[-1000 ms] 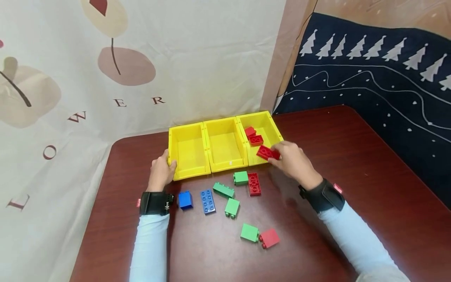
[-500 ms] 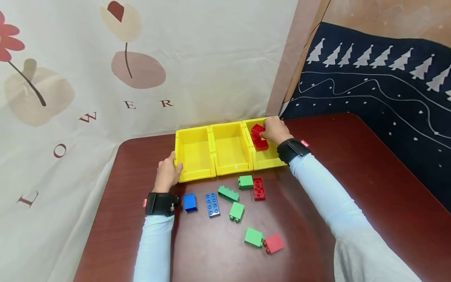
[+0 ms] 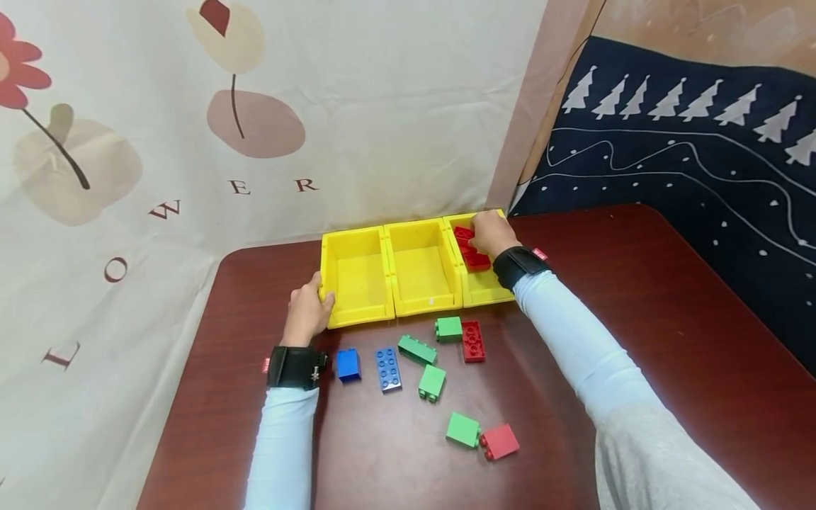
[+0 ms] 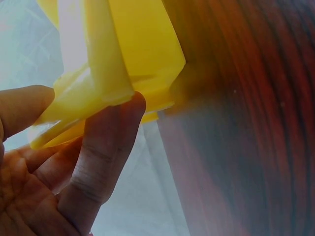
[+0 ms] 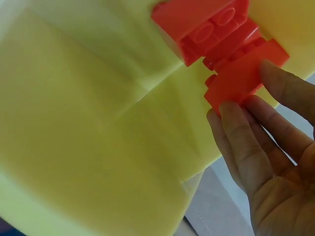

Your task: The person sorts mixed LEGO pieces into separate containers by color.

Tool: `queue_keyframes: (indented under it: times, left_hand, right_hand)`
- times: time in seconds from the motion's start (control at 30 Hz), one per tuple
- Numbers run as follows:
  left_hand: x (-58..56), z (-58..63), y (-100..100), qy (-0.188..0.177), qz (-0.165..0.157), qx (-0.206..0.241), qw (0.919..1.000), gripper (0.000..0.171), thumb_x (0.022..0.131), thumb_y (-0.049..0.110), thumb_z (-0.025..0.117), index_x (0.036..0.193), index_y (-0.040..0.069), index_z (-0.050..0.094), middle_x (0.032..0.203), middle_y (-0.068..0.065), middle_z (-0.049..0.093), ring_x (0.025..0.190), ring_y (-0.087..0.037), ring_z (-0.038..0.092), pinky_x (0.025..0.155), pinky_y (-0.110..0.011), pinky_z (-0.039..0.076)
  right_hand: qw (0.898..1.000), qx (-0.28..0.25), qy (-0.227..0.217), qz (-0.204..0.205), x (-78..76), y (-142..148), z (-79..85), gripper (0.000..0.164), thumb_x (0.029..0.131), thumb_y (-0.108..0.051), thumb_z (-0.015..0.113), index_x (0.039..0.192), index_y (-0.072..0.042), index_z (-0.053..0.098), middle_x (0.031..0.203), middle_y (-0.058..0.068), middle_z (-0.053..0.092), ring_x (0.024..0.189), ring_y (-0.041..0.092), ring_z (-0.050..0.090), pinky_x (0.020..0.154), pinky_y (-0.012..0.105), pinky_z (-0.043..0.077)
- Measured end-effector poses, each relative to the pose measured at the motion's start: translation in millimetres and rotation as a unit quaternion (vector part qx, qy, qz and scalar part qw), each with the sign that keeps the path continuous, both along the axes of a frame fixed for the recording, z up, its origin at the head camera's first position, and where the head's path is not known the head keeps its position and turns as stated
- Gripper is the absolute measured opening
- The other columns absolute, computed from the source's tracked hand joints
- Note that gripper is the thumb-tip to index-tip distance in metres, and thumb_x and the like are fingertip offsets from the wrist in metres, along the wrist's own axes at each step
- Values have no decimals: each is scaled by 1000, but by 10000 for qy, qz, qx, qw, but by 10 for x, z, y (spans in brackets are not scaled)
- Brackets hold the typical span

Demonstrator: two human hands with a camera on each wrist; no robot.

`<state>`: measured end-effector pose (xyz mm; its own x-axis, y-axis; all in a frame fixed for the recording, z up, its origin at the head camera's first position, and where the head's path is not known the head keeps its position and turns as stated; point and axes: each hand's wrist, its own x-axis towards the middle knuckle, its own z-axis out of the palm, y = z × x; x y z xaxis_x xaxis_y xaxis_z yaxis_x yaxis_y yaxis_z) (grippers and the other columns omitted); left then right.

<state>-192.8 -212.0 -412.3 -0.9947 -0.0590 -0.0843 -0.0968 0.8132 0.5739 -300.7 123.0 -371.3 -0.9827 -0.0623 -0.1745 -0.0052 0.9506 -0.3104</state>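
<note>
Three yellow bins stand side by side. My left hand [image 3: 306,312] grips the outer edge of the left bin [image 3: 355,280]; in the left wrist view the thumb and fingers pinch its yellow rim [image 4: 93,88]. My right hand [image 3: 494,232] is inside the right bin [image 3: 483,289], near its far end. It pinches a red toy building brick [image 5: 246,73] between thumb and fingers, as the right wrist view shows. Right against that brick lie other red bricks [image 5: 202,24] in the bin. From the head view the hand partly covers them.
In front of the bins lie two blue bricks [image 3: 388,369], several green bricks [image 3: 432,382] and two red bricks [image 3: 473,341] on the dark red table [image 3: 382,453]. A printed cloth [image 3: 382,106] hangs right behind the bins.
My right hand has carried the red brick from the right bin's front to its far end, beside the other red bricks. The left hand keeps its grip. The head view has shifted slightly.
</note>
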Motion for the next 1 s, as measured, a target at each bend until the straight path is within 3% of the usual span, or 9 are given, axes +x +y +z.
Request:
queue_keyframes:
  times: [0.27, 0.53, 0.67, 0.8, 1.0]
  left_hand:
    - [-4, 9, 5, -61, 1, 16, 10000, 55, 101, 18, 49, 151, 1, 31, 112, -24, 56, 84, -32, 57, 70, -33, 47]
    - [8, 11, 1, 69, -43, -26, 10000, 51, 101, 18, 49, 148, 1, 35, 104, -23, 57, 82, -32, 56, 69, -35, 47]
    - [14, 11, 0, 84, -54, -87, 9999, 52, 101, 18, 50, 148, 1, 35, 108, -25, 58, 86, -34, 56, 72, -38, 47]
    - [15, 22, 0, 79, -59, -122, 9999, 52, 101, 17, 50, 148, 0, 34, 110, -26, 58, 88, -36, 56, 74, -40, 48]
    - [8, 29, 8, 89, -98, -122, 9998, 51, 101, 18, 50, 147, 0, 36, 110, -26, 57, 88, -36, 57, 75, -40, 49]
  right_hand:
    - [10000, -18, 2, -63, 12, 24, -11, 35, 92, -13, 67, 125, -1, 63, 110, 17, 62, 97, 33, 55, 93, 42, 51]
    - [9993, -212, 292, 48, 124, 72, 70, 40, 92, -18, 68, 128, -2, 61, 120, 20, 60, 102, 35, 55, 93, 46, 52]
    - [9964, -379, 721, 232, 380, 111, 217, 43, 93, -22, 68, 130, -3, 60, 129, 21, 57, 110, 36, 55, 96, 49, 50]
    - [9890, -445, 1279, 593, 760, 127, 298, 42, 90, -25, 71, 124, -2, 64, 122, 21, 62, 104, 35, 60, 88, 47, 55]
    - [9776, -595, 1766, 982, 1353, 101, 132, 43, 82, -26, 80, 115, -1, 69, 111, 18, 67, 95, 30, 64, 82, 43, 57]
